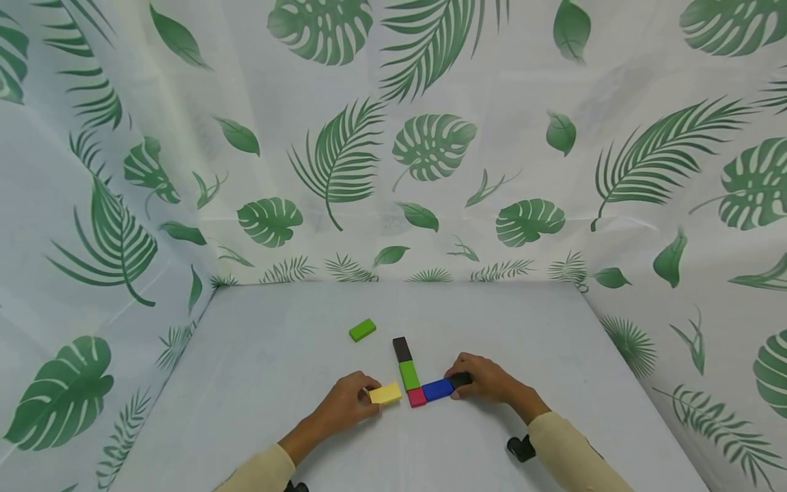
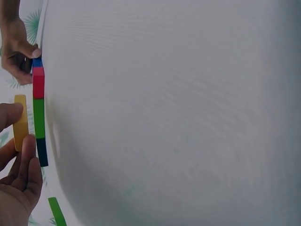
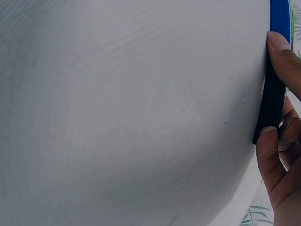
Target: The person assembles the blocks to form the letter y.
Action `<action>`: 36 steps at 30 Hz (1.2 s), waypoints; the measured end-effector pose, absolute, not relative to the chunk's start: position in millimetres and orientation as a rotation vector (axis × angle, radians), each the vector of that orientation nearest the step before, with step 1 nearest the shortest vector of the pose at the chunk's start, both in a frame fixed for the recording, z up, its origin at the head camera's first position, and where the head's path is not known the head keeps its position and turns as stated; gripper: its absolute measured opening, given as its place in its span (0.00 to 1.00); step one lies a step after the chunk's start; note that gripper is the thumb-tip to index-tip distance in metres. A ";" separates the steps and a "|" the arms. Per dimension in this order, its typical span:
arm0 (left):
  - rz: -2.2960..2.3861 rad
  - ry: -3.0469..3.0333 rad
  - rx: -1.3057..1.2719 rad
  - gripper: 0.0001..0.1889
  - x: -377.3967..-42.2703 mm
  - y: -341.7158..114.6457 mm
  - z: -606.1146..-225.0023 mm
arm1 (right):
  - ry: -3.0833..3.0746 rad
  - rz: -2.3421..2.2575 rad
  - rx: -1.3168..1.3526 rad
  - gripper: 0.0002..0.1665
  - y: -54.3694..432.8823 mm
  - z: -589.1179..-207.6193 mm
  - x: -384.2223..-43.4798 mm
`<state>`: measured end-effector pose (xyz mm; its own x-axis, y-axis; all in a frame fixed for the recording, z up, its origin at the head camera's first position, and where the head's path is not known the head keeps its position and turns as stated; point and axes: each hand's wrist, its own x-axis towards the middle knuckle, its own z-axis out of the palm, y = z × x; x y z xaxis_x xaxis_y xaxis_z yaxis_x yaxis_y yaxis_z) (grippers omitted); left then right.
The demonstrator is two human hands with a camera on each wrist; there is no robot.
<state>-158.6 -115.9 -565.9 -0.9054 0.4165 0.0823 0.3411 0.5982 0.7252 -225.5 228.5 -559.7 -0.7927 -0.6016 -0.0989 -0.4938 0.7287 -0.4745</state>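
Note:
My left hand (image 1: 346, 406) pinches a yellow block (image 1: 386, 394) between thumb and fingers, just left of an L-shaped line of blocks. At the corner of the L sits a red block (image 1: 416, 398). Beyond it a green block (image 1: 408, 376) and a dark block (image 1: 402, 349) run toward the back; a blue block (image 1: 437, 390) extends to the right. A black block (image 3: 271, 94) meets the blue one's right end, and my right hand (image 1: 490, 380) grips it by thumb and fingers. In the left wrist view, a gap separates the yellow block (image 2: 20, 129) from the line.
A loose green block (image 1: 363, 330) lies farther back, left of the line. White sheets with green leaf prints (image 1: 430, 147) wall in the white table (image 1: 295, 307) at the back and both sides. Black wrist devices (image 1: 521, 449) show near the sleeves.

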 end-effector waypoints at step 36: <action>1.190 2.696 0.614 0.17 -155.1 -100.2 -571.4 | 2.698 -0.632 -0.898 0.20 227.7 -558.3 -223.5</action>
<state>-155.1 -100.2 -571.4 -0.9086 0.4155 0.0432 0.3118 0.6058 0.7320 -223.5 227.7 -558.3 -0.7862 -0.6129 -0.0783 -0.5144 0.7195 -0.4666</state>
